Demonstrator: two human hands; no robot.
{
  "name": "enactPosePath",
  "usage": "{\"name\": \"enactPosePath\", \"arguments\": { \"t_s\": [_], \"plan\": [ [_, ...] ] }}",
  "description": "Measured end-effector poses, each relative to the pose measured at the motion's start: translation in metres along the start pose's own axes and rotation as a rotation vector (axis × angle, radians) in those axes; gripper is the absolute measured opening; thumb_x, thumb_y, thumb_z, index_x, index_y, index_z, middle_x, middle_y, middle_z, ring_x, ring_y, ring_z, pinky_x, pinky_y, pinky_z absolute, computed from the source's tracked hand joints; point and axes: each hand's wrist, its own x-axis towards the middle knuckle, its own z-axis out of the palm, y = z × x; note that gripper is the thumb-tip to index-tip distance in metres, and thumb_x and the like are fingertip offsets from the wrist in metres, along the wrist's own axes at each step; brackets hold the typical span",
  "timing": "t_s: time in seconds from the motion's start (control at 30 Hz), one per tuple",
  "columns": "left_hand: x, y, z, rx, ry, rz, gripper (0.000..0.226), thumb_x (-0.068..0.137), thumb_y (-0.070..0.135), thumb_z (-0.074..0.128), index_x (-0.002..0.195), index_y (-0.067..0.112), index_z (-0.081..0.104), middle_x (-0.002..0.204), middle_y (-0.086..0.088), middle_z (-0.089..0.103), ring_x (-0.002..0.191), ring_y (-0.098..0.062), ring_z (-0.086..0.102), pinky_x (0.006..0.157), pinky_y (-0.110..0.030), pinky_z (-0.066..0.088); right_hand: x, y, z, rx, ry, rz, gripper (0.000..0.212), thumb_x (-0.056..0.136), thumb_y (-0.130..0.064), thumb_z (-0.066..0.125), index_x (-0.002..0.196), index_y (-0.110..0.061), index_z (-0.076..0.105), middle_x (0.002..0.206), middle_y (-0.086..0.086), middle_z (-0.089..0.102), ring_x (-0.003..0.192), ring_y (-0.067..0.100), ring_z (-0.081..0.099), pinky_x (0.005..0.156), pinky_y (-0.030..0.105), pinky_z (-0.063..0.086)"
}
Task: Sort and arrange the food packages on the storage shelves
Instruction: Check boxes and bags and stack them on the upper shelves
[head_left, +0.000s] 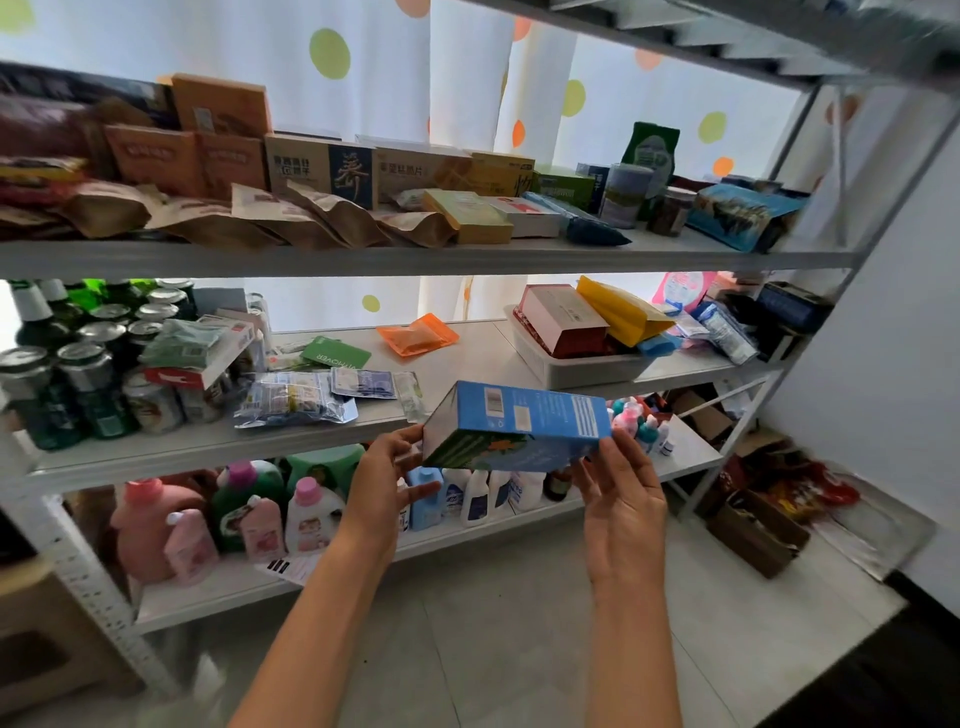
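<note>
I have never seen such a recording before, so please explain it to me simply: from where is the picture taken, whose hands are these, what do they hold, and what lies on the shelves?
There is no machine here. A person wears one camera on the head, which looks forward and down, so you see that person's own two arms. The left hand and the right hand hold a blue box between them, one hand at each end, in front of a white metal shelf unit. The upper shelf carries cardboard boxes and brown paper pouches. The middle shelf carries drink cans, flat packets, an orange pouch and a white tray with more boxes. The lowest shelf carries detergent bottles.
</note>
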Motion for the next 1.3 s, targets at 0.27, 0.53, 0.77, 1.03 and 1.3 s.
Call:
{"name": "enactPosePath", "arguments": {
  "t_s": [0.27, 0.53, 0.77, 1.03, 1.3],
  "plan": [
    [-0.006, 0.000, -0.005, 0.067, 0.024, 0.054, 0.028, 0.099, 0.042, 0.052, 0.108, 0.020, 0.067, 0.103, 0.000, 0.071, 0.095, -0.009, 0.065, 0.075, -0.033, 0.057, -0.008, 0.009, -0.003, -0.034, 0.036, 0.022, 0.025, 0.099, -0.006, 0.055, 0.109, -0.021, 0.071, 0.116, 0.006, 0.073, 0.118, 0.022, 0.066, 0.088, 0.037, 0.060],
    [-0.011, -0.001, -0.013, 0.088, 0.060, 0.103, 0.025, 0.102, 0.028, 0.050, 0.110, 0.013, 0.069, 0.105, -0.001, 0.072, 0.101, -0.010, 0.064, 0.084, -0.035, 0.055, -0.015, 0.014, -0.003, 0.024, 0.063, 0.054, 0.025, 0.098, -0.002, 0.055, 0.104, -0.020, 0.072, 0.116, 0.006, 0.073, 0.108, 0.022, 0.070, 0.062, 0.026, 0.059],
    [-0.015, -0.003, -0.020, 0.046, 0.064, 0.123, 0.013, 0.100, 0.014, 0.054, 0.102, 0.020, 0.065, 0.097, 0.001, 0.067, 0.089, -0.009, 0.061, 0.079, -0.031, 0.052, -0.022, 0.026, -0.003, -0.014, 0.093, 0.048, 0.032, 0.097, 0.001, 0.056, 0.096, -0.023, 0.077, 0.122, 0.010, 0.071, 0.108, 0.024, 0.070, 0.063, 0.027, 0.060],
    [-0.014, -0.004, -0.037, 0.058, 0.098, 0.122, 0.014, 0.100, 0.009, 0.053, 0.103, 0.018, 0.064, 0.092, 0.001, 0.068, 0.083, -0.008, 0.064, 0.071, -0.025, 0.054, -0.029, 0.036, 0.000, -0.079, 0.134, 0.107, 0.021, 0.098, -0.013, 0.059, 0.115, -0.011, 0.072, 0.109, 0.014, 0.075, 0.107, 0.028, 0.072, 0.081, 0.039, 0.062],
    [-0.015, -0.009, -0.055, 0.019, 0.151, 0.075, 0.020, 0.101, 0.014, 0.049, 0.112, 0.010, 0.066, 0.106, -0.010, 0.072, 0.096, -0.019, 0.068, 0.074, -0.027, 0.058, -0.037, 0.046, 0.014, 0.039, 0.096, 0.156, 0.022, 0.099, -0.017, 0.060, 0.118, -0.014, 0.069, 0.107, 0.011, 0.077, 0.108, 0.023, 0.072, 0.083, 0.034, 0.062]
  ]
}}
